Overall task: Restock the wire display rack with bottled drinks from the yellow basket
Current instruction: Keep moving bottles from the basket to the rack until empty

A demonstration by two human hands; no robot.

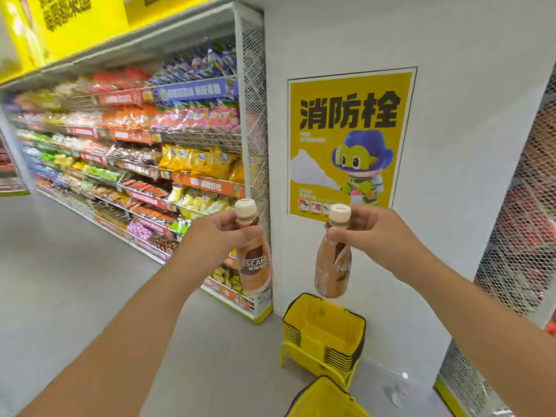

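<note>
Sitting nearest, at the bottom edge of the view, a yellow basket (325, 398), only its rim and handle showing, contents hidden, so no telling how many drinks are left inside. Standing just beyond it on the floor, against the white wall, a nested stack of yellow baskets (323, 332) on a yellow stand. Reaching forward above these, both bare arms, each carrying one brown coffee bottle with a cream cap. Curling round the neck of the left bottle (254, 260), the left hand (222, 233), thumb and fingers wrapped just under the cap, the body of the bottle hanging down and tilting a little. Pinching the neck of the right bottle (332, 266), the right hand (373, 233), fingertips closed on it below the cap, the bottle dangling over the stacked baskets. Hanging in the air in front of the wall, both bottles, touching no shelf. Rising behind the left bottle, the mesh end of a snack shelf (252, 115) packed with bagged sweets and crisps, no drinks among them. Hanging further back on the wall, a yellow poster (350, 139) with a cartoon figure. Showing at the far right, another wire mesh rack (523, 206), blurred, possibly the one needing drinks. Judging from this: two bottles picked up and being carried, neither placed yet, walking to the rack and shelving them remaining, and probably more trips.
</note>
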